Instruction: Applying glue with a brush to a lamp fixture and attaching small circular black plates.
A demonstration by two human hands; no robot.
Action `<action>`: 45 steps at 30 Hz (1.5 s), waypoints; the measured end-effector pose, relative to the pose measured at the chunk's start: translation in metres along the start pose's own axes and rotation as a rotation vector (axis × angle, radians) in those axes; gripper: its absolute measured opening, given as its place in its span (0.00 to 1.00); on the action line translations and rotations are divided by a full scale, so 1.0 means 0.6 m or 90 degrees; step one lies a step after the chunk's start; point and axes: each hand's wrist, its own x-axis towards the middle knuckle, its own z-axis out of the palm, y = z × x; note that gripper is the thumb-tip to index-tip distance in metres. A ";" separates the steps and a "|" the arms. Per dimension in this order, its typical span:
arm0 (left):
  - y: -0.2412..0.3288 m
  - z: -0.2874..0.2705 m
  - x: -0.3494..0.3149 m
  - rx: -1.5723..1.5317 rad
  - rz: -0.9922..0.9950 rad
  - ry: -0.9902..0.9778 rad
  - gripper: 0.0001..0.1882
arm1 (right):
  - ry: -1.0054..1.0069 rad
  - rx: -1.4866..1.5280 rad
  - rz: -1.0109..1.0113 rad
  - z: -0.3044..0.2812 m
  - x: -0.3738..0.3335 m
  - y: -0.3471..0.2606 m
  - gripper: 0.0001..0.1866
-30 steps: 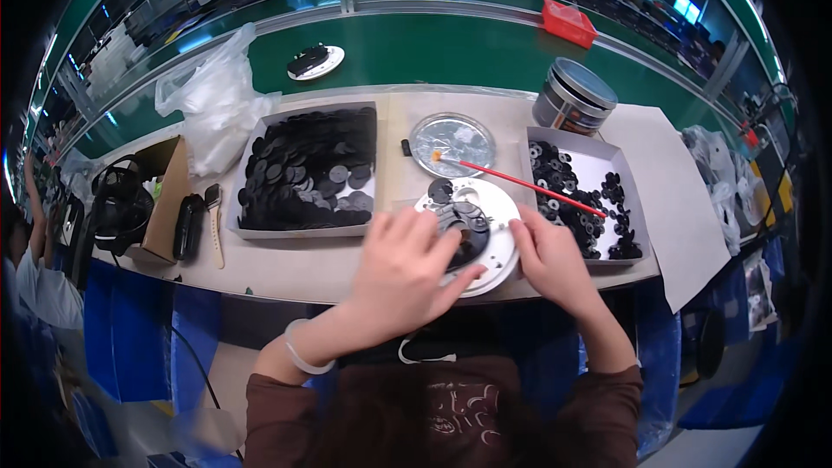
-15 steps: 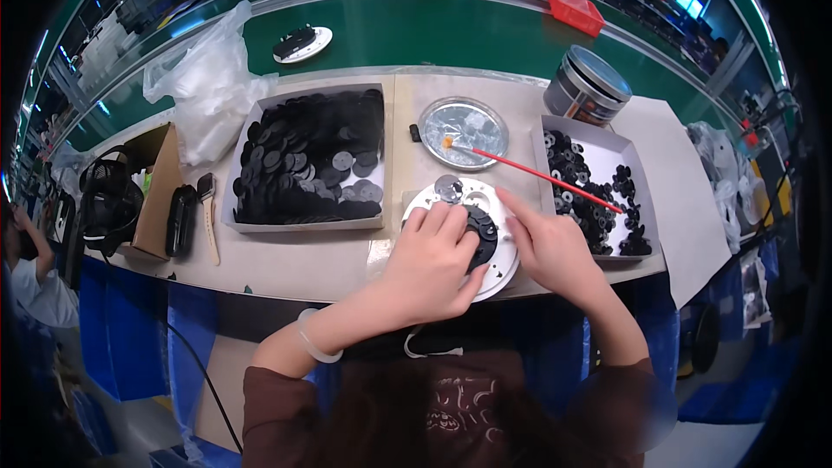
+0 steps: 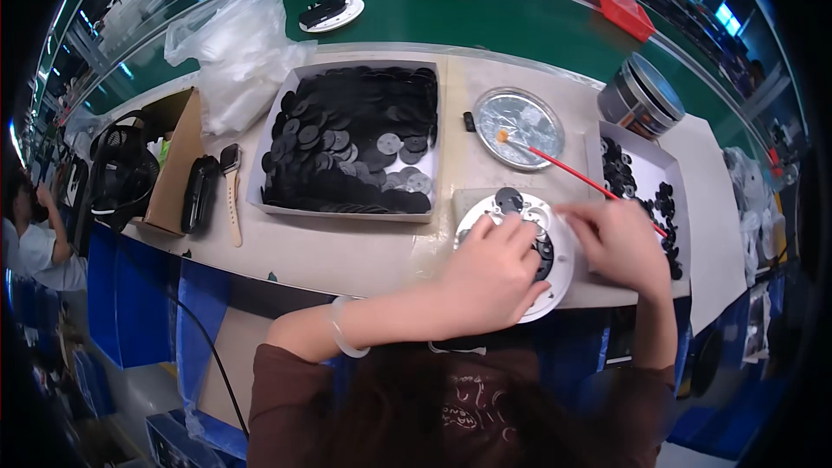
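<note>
A white round base (image 3: 563, 270) lies near the table's front edge, with a black round part (image 3: 544, 258) on it, largely hidden under my left hand. My left hand (image 3: 496, 276) grips across this black part, its fingertips at the far side and the thumb at the near side. At the base's far edge sits a dark grey disc (image 3: 509, 200). My right hand (image 3: 626, 243) is just right of the base, index finger and thumb pointing left and apart, with nothing visible between them. A shallow box of small black parts (image 3: 619, 165) is beside it, partly covered by that hand.
Left of the base is a box of black discs (image 3: 347, 139). Behind it stand a clear round dish (image 3: 539, 117) with a red stick (image 3: 576, 171) and a metal can (image 3: 641, 95). A plastic bag (image 3: 238, 52), a watch (image 3: 232, 195) and a cardboard box (image 3: 173, 160) are farther left.
My right hand has drawn away from the base toward the box of small black parts. My left hand stays on the black part. The whole view has shifted, so the table appears farther right.
</note>
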 end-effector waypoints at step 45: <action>0.016 0.015 -0.019 0.048 -0.136 0.118 0.27 | -0.132 0.561 0.165 0.020 0.022 0.018 0.11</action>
